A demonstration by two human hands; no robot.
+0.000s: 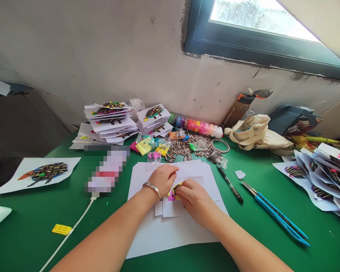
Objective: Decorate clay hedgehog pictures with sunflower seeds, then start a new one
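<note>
Both hands meet over a small white card (172, 206) lying on a stack of white paper (170, 226) on the green table. My left hand (162, 179), with a silver bracelet at the wrist, is curled with its fingertips pressing on the card's top. My right hand (193, 198) is closed in a pinch on a small clay figure (173, 192), pink and yellow with dark striped seeds. Most of that figure is hidden under my fingers.
A pile of sunflower seeds (187, 149) and small bags of coloured clay (147, 145) lie beyond the paper. Stacks of finished cards (110, 121) stand at the back, more at the right (325, 177). A black pen (229, 184) and blue knife (277, 215) lie right of the paper.
</note>
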